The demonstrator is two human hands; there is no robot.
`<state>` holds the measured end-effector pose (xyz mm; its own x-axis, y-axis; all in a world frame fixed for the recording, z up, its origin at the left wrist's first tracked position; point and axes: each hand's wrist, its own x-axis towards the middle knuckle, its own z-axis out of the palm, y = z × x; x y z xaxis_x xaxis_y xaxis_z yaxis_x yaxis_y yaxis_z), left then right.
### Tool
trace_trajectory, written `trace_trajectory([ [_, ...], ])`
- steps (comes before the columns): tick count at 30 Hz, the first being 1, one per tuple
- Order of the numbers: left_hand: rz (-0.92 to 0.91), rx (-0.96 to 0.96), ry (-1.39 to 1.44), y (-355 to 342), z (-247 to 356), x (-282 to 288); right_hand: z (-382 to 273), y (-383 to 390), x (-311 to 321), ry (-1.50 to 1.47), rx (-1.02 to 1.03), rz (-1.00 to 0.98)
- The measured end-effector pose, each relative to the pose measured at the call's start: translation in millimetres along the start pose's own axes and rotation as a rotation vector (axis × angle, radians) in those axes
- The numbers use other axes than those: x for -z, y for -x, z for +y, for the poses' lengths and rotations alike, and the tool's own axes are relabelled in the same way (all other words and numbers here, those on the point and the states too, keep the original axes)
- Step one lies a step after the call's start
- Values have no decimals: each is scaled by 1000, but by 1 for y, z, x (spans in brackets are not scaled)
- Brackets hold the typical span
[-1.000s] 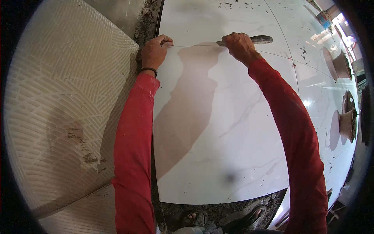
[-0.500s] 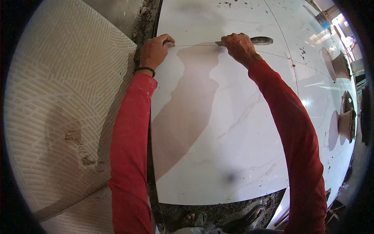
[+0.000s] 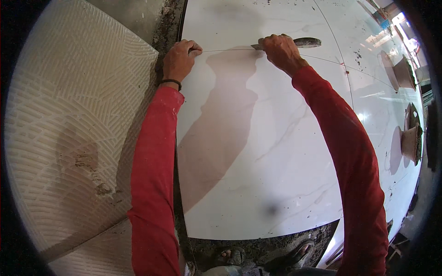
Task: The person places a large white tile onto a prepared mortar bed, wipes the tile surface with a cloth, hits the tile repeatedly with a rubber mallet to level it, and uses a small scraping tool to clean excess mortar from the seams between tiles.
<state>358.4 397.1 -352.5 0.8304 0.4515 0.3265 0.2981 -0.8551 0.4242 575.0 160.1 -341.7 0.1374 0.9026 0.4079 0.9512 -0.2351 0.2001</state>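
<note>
A large glossy white tile [image 3: 276, 179] with faint grey veins lies in front of me, and a thin joint separates it from another white tile [image 3: 221, 23] beyond. At the left end of that joint is my left hand [image 3: 181, 60], its fingers curled closed by the tile edge; whatever they pinch is hidden. Farther right along the joint, my right hand [image 3: 282, 53] is closed around a pointed trowel [image 3: 307, 43]. Its dark rounded handle sticks out to the right, and a short grey blade tip points left, close to the joint.
Tile backs with ridged adhesive [image 3: 83, 101] face up at the left. Dark rough ground [image 3: 209, 250] shows around my sandalled feet. Two tapered tubs [image 3: 409, 142] stand at the right. Small red tile spacers [image 3: 347, 72] sit at a joint crossing, and dark crumbs dot the tiles.
The view has shifted slightly. Both hands and the trowel keep nearly the same places along the joint, with only a very small movement.
</note>
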Motion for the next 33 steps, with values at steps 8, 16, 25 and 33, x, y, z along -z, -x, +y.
trace_trajectory([
  [8,-107,53,-64,-2,17,8,13,-16,12,-57,-33,-292],
  [16,74,90,-49,32,30,-11,18,-26,72,36,114,-317],
  [25,194,40,-410,124,114,-34,48,240,247,-440,-733,-588],
  [33,-102,-119,-323,232,174,-25,49,479,376,-299,-1497,-369],
])
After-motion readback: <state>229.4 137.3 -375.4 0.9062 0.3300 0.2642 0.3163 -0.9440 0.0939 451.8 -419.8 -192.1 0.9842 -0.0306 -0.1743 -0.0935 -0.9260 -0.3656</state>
